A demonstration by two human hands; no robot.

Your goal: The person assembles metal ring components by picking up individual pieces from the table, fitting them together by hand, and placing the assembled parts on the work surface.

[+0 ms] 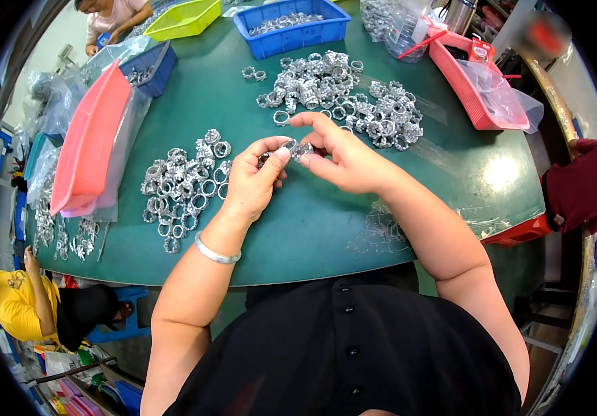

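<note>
Over the middle of the table my left hand (253,177) is closed, its thumb and index finger pinching silver metal rings (297,149). My right hand (347,161) meets it from the other side, thumb and fingers closed on the same small cluster. How many rings lie between the fingertips is hard to see. Beside my left hand spreads a loose pile of silver rings (180,187). A larger heap of similar rings (312,80) lies beyond my hands, running on toward the right (392,114).
The green table (284,243) carries a blue bin (295,38) of metal pieces, a pink basket (94,139) at left, and another pink basket (475,87) at right. Thin wire scraps (381,229) lie near my right forearm. Other people sit at far left (114,17) and lower left (24,305).
</note>
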